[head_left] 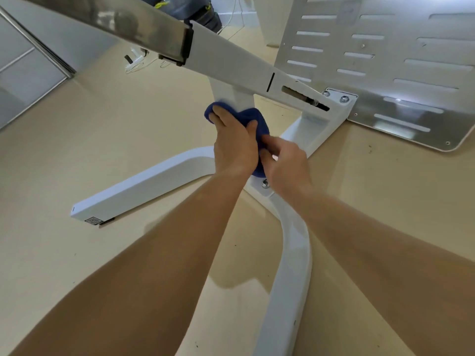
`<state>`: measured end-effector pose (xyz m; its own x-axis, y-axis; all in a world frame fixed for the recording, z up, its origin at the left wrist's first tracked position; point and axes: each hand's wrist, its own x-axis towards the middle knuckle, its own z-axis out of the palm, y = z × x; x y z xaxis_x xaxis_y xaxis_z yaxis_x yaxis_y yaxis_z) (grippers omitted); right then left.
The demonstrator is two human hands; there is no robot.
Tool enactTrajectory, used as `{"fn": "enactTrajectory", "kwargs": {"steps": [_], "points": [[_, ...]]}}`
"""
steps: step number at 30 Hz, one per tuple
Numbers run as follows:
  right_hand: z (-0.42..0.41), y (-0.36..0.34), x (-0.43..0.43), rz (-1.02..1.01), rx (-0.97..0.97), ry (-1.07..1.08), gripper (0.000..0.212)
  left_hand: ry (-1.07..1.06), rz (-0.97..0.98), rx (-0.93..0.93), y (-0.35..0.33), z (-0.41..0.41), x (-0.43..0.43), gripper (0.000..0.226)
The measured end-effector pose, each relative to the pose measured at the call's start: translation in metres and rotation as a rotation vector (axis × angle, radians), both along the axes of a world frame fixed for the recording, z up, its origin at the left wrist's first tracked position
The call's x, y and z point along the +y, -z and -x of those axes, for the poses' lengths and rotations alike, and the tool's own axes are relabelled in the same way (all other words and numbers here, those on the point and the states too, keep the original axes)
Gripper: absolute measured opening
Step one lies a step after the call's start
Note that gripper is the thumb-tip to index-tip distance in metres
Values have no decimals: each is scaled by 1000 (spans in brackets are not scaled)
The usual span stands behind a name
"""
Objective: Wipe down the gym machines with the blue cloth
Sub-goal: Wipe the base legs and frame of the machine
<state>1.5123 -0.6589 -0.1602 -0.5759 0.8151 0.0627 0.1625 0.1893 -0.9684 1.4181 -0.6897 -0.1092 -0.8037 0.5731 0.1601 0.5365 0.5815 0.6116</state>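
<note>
In the head view, our left hand (232,143) grips the blue cloth (257,119) against the white upright post (241,95) of the gym machine (154,182), just above centre. Our right hand (289,163), just beside the left at four o'clock, pinches the cloth's lower edge. A slotted metal plate (385,62) stands at two o'clock.
</note>
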Motion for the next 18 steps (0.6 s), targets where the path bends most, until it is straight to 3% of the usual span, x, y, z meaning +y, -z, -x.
{"fn": "enactTrajectory", "kwargs": {"steps": [4, 6, 11, 18], "points": [[-43, 69, -49, -336, -505, -137, 50, -4, -10, 63, -1, 3, 6, 74], [-52, 94, -64, -375, -532, -145, 58, 3, -60, 78, -1, 6, 9, 74], [-47, 105, -65, -491, -543, -48, 55, -7, -226, 144, -8, 9, 21, 74], [-45, 98, -68, -562, -698, -95, 60, -63, -212, 131, 23, 3, 18, 73]]}}
